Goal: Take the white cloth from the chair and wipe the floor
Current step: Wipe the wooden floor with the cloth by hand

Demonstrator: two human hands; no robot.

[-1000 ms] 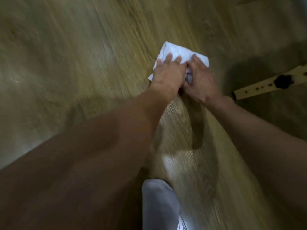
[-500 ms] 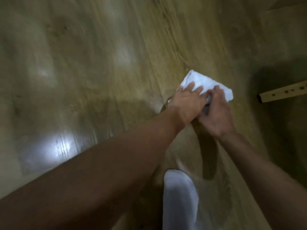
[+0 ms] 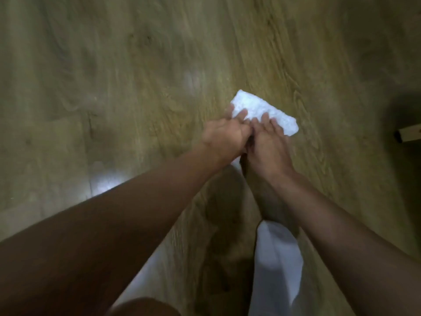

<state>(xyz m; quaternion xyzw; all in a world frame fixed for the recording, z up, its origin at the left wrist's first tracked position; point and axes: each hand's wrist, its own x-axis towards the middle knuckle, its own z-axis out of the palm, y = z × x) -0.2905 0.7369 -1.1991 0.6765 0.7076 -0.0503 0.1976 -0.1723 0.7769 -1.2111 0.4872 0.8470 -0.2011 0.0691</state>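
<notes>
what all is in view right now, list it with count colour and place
white cloth: one, white, flat on the floor just above centre, pressed under both hands
floor: one, brown wood-grain, fills the frame; a bright glare patch at left
wooden piece: one, pale wood with a dark end, at the right edge in shadow; too cut off to identify
white garment: white, bottom centre, on the person's legs, blurred
left hand: one, palm down on the cloth's left part
right hand: one, palm down on the cloth, touching the left hand

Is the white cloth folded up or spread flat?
Folded: the white cloth shows as a compact thick pad under both hands on the floor.
</notes>
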